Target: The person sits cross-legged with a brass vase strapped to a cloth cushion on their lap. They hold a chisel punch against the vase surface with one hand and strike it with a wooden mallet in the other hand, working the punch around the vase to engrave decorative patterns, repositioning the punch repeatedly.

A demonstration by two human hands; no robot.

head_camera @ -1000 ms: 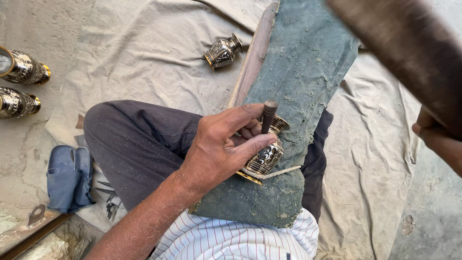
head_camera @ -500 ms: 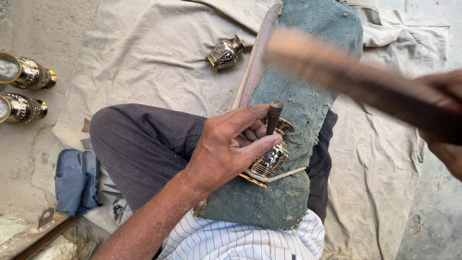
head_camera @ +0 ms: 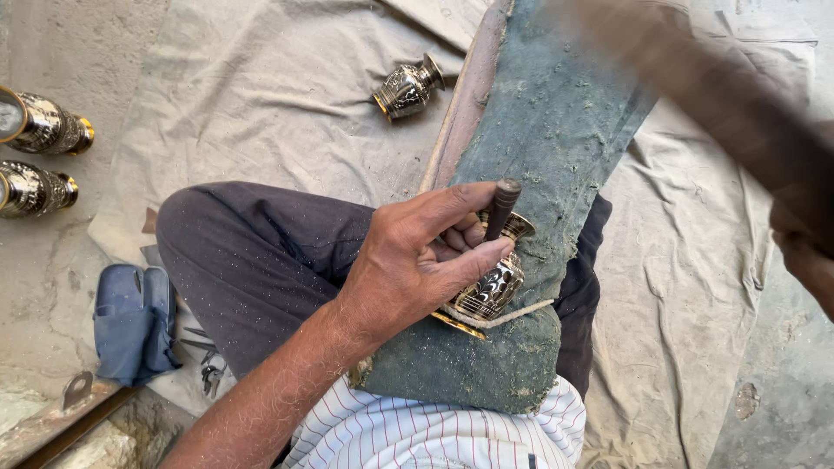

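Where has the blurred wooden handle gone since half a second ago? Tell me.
Yes, moved: the wooden handle has swung up and right, away from the chisel steadied by the left hand.

Right hand [head_camera: 808, 252] cut off by right edge, only part of fist showing; grip state unclear. Wooden mallet [head_camera: 695, 87] smeared by motion blur, head out of frame. Left hand [head_camera: 417, 260] covers much of small engraved vase [head_camera: 491, 291]; chisel [head_camera: 501, 207] tip hidden behind fingers. Two vases [head_camera: 35, 156] at left edge cropped. Small tools [head_camera: 204, 369] beside blue cloth [head_camera: 130, 321] too small to identify.
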